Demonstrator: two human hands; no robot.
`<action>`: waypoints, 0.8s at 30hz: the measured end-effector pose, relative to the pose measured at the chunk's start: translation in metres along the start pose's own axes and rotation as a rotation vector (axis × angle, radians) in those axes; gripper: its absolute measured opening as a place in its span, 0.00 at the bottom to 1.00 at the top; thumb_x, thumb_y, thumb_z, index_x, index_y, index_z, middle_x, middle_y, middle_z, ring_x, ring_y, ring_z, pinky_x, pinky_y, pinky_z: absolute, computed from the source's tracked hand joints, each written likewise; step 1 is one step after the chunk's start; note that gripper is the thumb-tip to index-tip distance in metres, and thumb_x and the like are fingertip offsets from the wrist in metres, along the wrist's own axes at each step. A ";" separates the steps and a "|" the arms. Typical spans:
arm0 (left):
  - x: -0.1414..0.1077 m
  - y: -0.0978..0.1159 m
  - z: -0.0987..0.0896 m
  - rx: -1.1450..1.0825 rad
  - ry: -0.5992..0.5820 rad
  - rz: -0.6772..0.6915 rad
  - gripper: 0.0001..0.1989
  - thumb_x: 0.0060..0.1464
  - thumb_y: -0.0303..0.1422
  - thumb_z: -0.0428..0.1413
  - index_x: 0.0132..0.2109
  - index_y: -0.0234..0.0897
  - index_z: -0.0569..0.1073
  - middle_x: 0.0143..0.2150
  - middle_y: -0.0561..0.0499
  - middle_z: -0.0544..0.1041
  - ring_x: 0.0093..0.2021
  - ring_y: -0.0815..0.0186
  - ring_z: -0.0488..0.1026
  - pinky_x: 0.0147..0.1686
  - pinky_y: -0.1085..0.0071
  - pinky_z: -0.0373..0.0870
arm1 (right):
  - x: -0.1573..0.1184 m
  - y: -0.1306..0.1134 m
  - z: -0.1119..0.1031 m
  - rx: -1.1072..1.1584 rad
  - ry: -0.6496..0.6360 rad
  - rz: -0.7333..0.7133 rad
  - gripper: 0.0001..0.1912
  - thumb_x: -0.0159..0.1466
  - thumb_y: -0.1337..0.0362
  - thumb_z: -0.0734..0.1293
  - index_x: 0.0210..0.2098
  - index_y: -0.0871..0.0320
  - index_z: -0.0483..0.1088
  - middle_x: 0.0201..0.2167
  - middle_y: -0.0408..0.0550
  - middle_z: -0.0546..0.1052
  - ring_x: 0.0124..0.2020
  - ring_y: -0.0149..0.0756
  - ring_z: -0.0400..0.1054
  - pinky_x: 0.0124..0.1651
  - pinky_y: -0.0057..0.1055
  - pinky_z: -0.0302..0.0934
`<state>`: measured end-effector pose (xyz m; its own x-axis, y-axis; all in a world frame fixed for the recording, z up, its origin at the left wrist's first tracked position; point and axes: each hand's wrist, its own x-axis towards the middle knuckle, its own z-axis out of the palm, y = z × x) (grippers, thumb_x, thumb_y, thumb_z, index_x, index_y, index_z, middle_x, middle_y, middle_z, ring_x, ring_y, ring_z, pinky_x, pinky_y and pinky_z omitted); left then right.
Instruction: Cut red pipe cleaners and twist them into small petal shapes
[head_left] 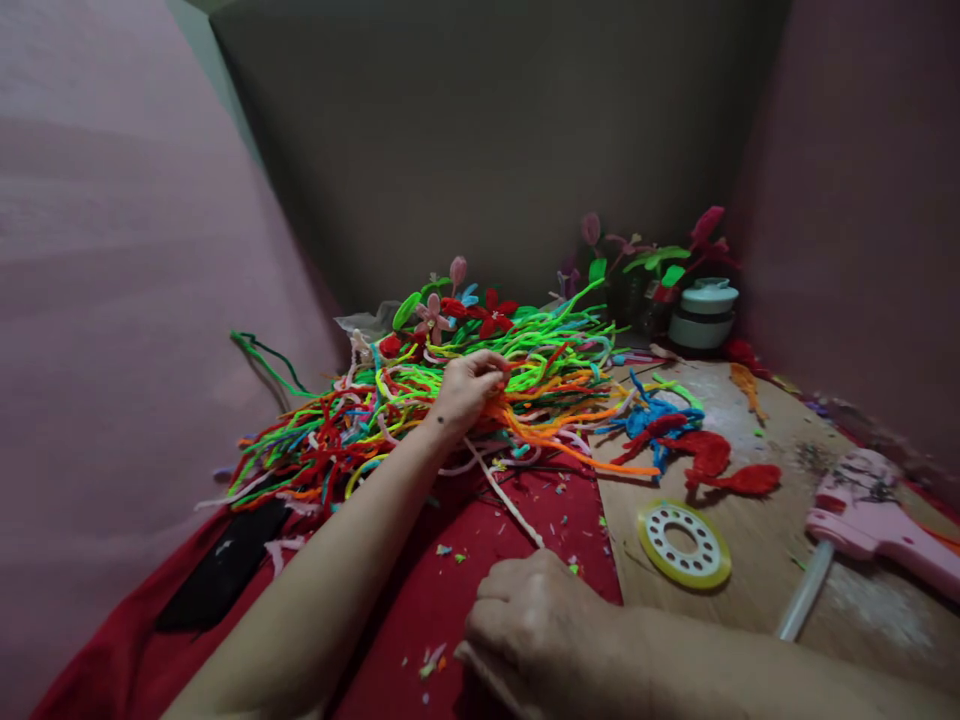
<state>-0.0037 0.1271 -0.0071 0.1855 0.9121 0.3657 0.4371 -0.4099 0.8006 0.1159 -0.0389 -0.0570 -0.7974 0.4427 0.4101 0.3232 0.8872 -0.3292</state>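
Observation:
A large heap of fuzzy stems (405, 400) in green, orange, red and other colours lies on a red cloth (420, 560). My left hand (474, 385) reaches over the middle of the heap, its thumb and fingers pinched together beside orange and red stems; what is between the fingertips is too small to tell. Nearer to me, my right hand (536, 625) is closed in a fist above the cloth. A pale stem (502, 492) runs from the heap down to this fist, which is wrapped round its near end.
On the wooden board at right are a tape roll (684, 545), red fuzzy petals (709, 460), blue stems (656, 420) and a pink glue gun (862, 515). A black phone-like object (225, 570) lies at left. Fuzzy flowers (491, 315) and a lidded container (703, 315) stand behind.

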 end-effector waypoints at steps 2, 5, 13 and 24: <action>0.001 -0.002 -0.004 -0.143 0.024 -0.063 0.10 0.44 0.36 0.55 0.34 0.35 0.70 0.26 0.53 0.74 0.20 0.74 0.64 0.20 0.78 0.59 | 0.000 0.001 0.000 0.009 0.003 0.005 0.14 0.61 0.63 0.59 0.23 0.61 0.69 0.20 0.47 0.74 0.21 0.32 0.63 0.22 0.30 0.45; 0.000 -0.003 -0.007 -0.294 0.029 -0.129 0.15 0.41 0.38 0.58 0.36 0.33 0.69 0.25 0.51 0.75 0.16 0.77 0.59 0.16 0.80 0.53 | -0.002 0.000 0.003 0.029 0.034 0.002 0.13 0.60 0.65 0.60 0.23 0.61 0.69 0.20 0.47 0.74 0.20 0.31 0.62 0.22 0.30 0.45; -0.011 0.014 -0.006 -0.388 -0.022 -0.162 0.13 0.38 0.35 0.62 0.33 0.31 0.75 0.22 0.51 0.76 0.18 0.76 0.64 0.19 0.79 0.55 | 0.010 0.009 -0.032 0.643 0.421 0.482 0.10 0.61 0.65 0.60 0.28 0.61 0.71 0.21 0.43 0.70 0.22 0.28 0.61 0.25 0.26 0.53; -0.019 0.010 0.005 -0.203 0.014 0.013 0.09 0.45 0.32 0.55 0.29 0.30 0.77 0.23 0.53 0.74 0.24 0.73 0.66 0.28 0.76 0.62 | 0.063 0.070 -0.068 1.170 0.826 0.857 0.06 0.54 0.69 0.66 0.32 0.63 0.71 0.19 0.42 0.70 0.15 0.24 0.60 0.16 0.21 0.56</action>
<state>0.0013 0.1054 -0.0082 0.1775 0.9068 0.3823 0.2484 -0.4172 0.8742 0.1228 0.0602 0.0037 -0.0139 0.9994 -0.0303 -0.3392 -0.0332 -0.9401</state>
